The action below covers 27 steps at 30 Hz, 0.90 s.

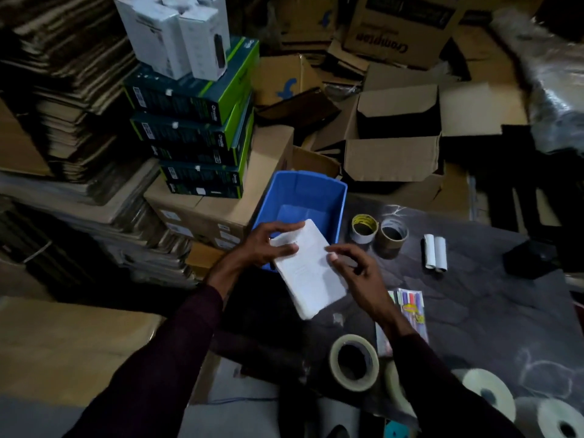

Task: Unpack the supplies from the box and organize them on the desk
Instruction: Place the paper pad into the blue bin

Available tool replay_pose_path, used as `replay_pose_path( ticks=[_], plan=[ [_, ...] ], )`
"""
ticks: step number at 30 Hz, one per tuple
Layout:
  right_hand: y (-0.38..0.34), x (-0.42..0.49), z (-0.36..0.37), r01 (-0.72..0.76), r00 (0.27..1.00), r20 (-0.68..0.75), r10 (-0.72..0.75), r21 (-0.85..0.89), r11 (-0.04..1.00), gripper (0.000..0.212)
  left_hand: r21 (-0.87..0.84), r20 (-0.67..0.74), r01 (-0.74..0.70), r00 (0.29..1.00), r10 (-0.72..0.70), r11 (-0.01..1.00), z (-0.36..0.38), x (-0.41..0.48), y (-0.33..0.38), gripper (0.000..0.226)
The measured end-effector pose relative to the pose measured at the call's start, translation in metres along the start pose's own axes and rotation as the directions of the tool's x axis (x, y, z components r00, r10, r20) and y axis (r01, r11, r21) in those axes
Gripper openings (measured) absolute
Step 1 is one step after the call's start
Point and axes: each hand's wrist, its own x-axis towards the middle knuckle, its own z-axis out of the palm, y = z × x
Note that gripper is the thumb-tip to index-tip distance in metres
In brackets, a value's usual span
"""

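A white rectangular packet (pixel 311 273) hangs over the near edge of the blue plastic box (pixel 328 191), which stands at the dark desk's (pixel 493 298) left edge. My left hand (pixel 268 245) grips the packet's far left corner, thumb on top. Beside the packet's right edge is my right hand (pixel 354 263), its fingers loosely curled, the thumb tip touching the packet. Laid out on the desk are two small tape rolls (pixel 379 232), two white tubes (pixel 435 252), a pack of markers (pixel 410 308) and a large tape roll (pixel 354 363).
Stacked green-and-black product boxes (pixel 196 131) with white boxes (pixel 177 33) on top stand left of the blue box. Open cardboard cartons (pixel 395 137) crowd the back. More white rolls (pixel 493 393) lie at the desk's near right. A black object (pixel 531 259) sits at the right.
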Motion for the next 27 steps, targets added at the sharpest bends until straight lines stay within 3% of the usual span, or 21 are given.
replay_pose_path(
  ticks=[2, 4, 9, 11, 14, 19, 24, 27],
  plan=[
    [-0.009, 0.016, -0.003, -0.017, 0.988, 0.152, 0.024, -0.045, 0.999, 0.016, -0.065, 0.093, 0.002, 0.996, 0.004, 0.998, -0.006, 0.011, 0.008, 0.054],
    [-0.010, 0.030, -0.001, -0.012, 0.980, 0.199, 0.024, -0.062, 0.998, 0.020, -0.092, 0.063, -0.010, 0.998, 0.016, 0.996, -0.009, 0.021, 0.017, 0.052],
    [0.003, 0.054, 0.015, 0.037, 0.998, -0.053, -0.034, 0.069, 0.997, 0.035, -0.217, -0.235, 0.020, 0.969, -0.072, 0.976, -0.001, 0.033, 0.021, 0.057],
    [0.009, 0.062, 0.025, 0.041, 0.986, -0.164, -0.027, 0.082, 0.996, 0.038, -0.188, -0.263, 0.014, 0.963, -0.064, 0.982, 0.006, 0.035, 0.011, 0.063],
    [0.024, 0.077, 0.038, 0.056, 0.961, -0.267, -0.065, -0.041, 0.998, 0.041, -0.100, -0.261, 0.010, 0.965, -0.036, 0.995, 0.011, 0.040, -0.001, 0.061],
    [0.041, 0.102, 0.060, -0.059, 0.968, -0.251, 0.016, -0.165, 0.984, 0.045, -0.029, -0.308, 0.095, 0.946, -0.099, 0.995, 0.005, 0.061, -0.024, 0.051],
    [0.067, 0.130, 0.070, -0.348, 0.934, -0.179, 0.308, -0.281, 0.894, 0.056, 0.003, -0.314, 0.289, 0.909, -0.273, 0.957, 0.006, 0.082, -0.065, 0.053],
    [0.077, 0.135, 0.071, -0.414, 0.910, -0.167, 0.380, -0.298, 0.860, 0.058, -0.006, -0.273, 0.380, 0.889, -0.367, 0.925, 0.009, 0.096, -0.092, 0.056]
  ],
)
